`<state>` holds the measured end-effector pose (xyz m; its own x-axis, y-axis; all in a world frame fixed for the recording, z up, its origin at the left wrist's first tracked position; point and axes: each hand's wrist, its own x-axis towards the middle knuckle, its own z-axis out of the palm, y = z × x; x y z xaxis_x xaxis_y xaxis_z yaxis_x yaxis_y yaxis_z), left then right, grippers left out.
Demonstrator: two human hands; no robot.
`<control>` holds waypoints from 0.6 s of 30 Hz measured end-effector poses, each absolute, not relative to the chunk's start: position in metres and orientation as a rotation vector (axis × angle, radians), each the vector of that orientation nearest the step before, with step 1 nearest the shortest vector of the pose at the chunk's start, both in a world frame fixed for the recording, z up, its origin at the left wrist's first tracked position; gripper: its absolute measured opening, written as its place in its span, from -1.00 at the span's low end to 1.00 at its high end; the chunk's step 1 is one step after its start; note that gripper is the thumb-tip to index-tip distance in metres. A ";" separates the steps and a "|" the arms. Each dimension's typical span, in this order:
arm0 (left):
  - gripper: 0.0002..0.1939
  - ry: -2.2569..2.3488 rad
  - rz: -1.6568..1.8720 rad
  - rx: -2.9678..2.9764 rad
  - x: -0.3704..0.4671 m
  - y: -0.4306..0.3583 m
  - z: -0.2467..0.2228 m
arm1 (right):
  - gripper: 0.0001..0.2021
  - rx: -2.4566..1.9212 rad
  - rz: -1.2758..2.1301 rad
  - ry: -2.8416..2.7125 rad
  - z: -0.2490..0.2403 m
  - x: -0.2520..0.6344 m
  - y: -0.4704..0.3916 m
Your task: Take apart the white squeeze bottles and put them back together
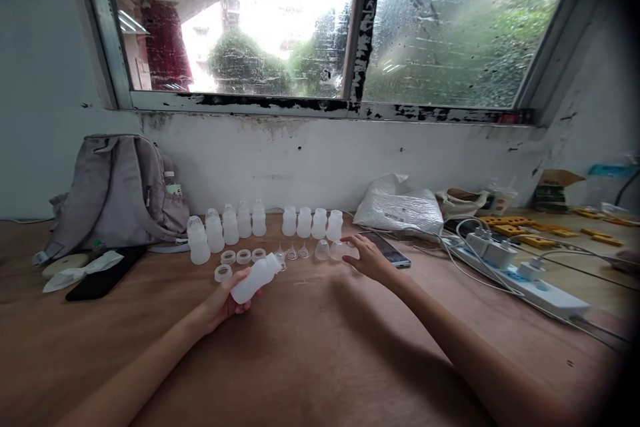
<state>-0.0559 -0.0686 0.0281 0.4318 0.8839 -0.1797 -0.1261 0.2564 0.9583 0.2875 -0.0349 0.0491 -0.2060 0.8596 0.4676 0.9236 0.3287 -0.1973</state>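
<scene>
A frosted white bottle (pixel 254 280), tilted to the upper right, is held in my left hand (pixel 227 300). My right hand (pixel 367 257) reaches to the clear dome caps, its fingers at the rightmost cap (pixel 340 251); another cap (pixel 322 250) stands just left of it. Between the hands lie several clear nipples (pixel 303 251). White rings (pixel 243 256) lie behind and left of the held bottle. Several capped bottles (pixel 214 232) stand in a row at the left, and several bottles without caps (pixel 304 223) stand near the wall.
A grey backpack (pixel 115 193) leans on the wall at the left, beside a black pouch (pixel 107 273) with a tissue. At the right are a phone (pixel 387 249), a silvery bag (pixel 400 207), a white power strip (pixel 535 287) with cables and yellow parts (pixel 535 240).
</scene>
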 end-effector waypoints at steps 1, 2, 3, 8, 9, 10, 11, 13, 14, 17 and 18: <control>-0.55 0.864 0.798 1.109 -0.055 -0.071 0.030 | -0.70 -1.614 -0.206 -2.118 0.046 0.289 -0.034; -0.56 0.861 0.781 1.127 -0.055 -0.073 0.033 | -0.71 -1.657 -0.239 -2.134 0.044 0.289 -0.033; -0.56 0.861 0.767 1.143 -0.054 -0.075 0.036 | -0.73 -1.687 -0.266 -2.153 0.041 0.290 -0.033; -0.57 0.878 0.751 1.176 -0.054 -0.081 0.045 | -0.74 -1.719 -0.284 -2.217 0.032 0.291 -0.029; -0.57 0.882 0.753 1.175 -0.054 -0.081 0.045 | -0.72 -1.728 -0.279 -2.211 0.031 0.292 -0.029; -0.57 0.883 0.755 1.176 -0.053 -0.081 0.045 | -0.71 -1.733 -0.273 -2.208 0.030 0.293 -0.028; -0.58 0.881 0.758 1.181 -0.053 -0.081 0.044 | -0.71 -1.736 -0.270 -2.206 0.029 0.293 -0.027; -0.58 0.869 0.763 1.201 -0.053 -0.080 0.043 | -0.73 -1.734 -0.269 -2.213 0.028 0.294 -0.026; -0.57 0.864 0.765 1.209 -0.053 -0.080 0.043 | -0.73 -1.730 -0.278 -2.212 0.028 0.293 -0.027; -0.58 0.869 0.771 1.233 -0.052 -0.079 0.040 | -0.71 -1.663 -0.326 -2.182 0.036 0.285 -0.035; -0.58 0.873 0.766 1.253 -0.052 -0.078 0.039 | -0.71 -1.603 -0.319 -2.182 0.040 0.279 -0.040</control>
